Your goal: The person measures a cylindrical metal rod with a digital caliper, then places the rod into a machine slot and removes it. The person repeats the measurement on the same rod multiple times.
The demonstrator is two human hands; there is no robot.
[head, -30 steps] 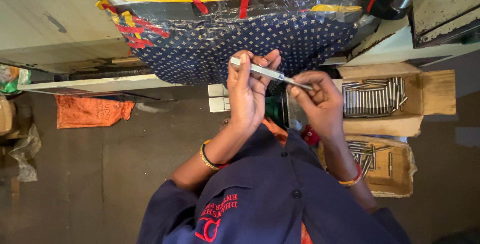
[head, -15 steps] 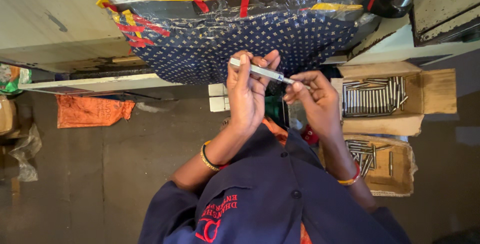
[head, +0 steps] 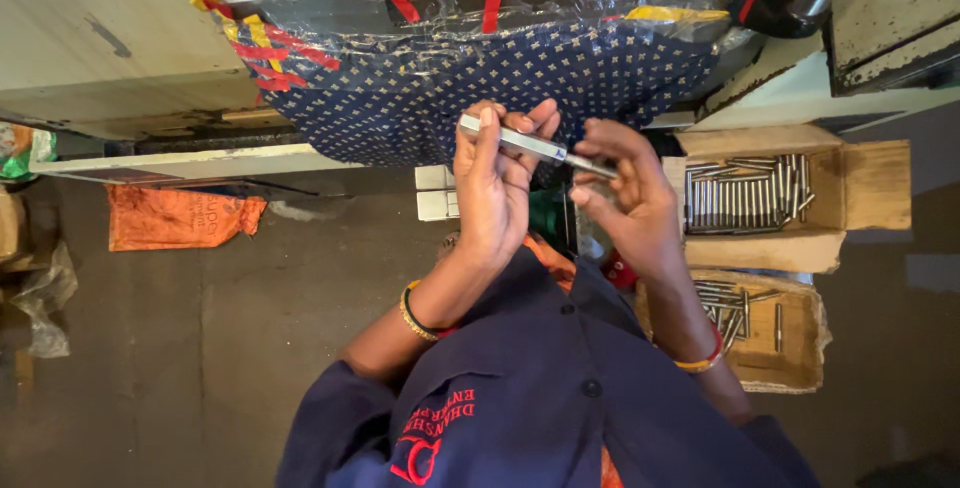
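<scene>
A thin metal rod (head: 525, 143) is held up in front of the chest, above the dark floor (head: 200, 348). It is gripped tight near its middle by the left hand (head: 495, 183), with the fingers wrapped round it. Its far tip is pinched by the right hand (head: 630, 193). The rod looks stiff, smooth and fairly light, so it is best held along its middle. Both wrists are bent upward. More rods are kept in a cardboard box (head: 870, 183) close by.

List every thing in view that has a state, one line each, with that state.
Metal rod: held level, gripped by both hands.
Left hand: closed around the rod's thicker end.
Right hand: fingers pinching the rod's thin tip.
Upper cardboard box: open, rods lying in rows.
Lower cardboard box: open, a few loose rods.
</scene>
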